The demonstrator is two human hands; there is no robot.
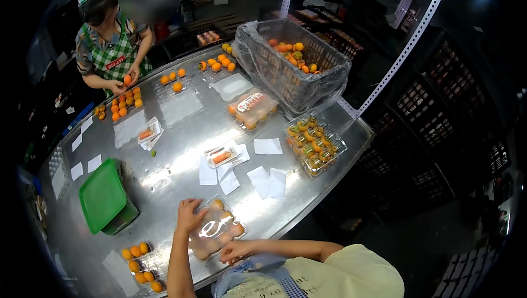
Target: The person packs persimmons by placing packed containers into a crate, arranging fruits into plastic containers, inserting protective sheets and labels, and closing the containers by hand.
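Note:
In front of me on the metal table lies a clear plastic clamshell box (216, 231) of orange persimmons, with a whitish sheet showing over the fruit under the shiny lid. My left hand (190, 214) touches the box's far left corner, fingers apart. At the near right edge my right hand (235, 251) has its fingers bent together on the rim; the fingertips are partly hidden. Past the box are white paper sheets (228, 179) and a small stack of printed labels (222, 156). An open tray of persimmons (144, 268) sits to the left.
A green-lidded bin (103, 196) stands at left. Beyond are a closed persimmon box (252, 108), a filled tray (315, 145) and a plastic-lined crate (296, 67). Across the table, a person in a checked apron (118, 59) holds a persimmon. A perforated metal post (403, 51) rises at the right edge.

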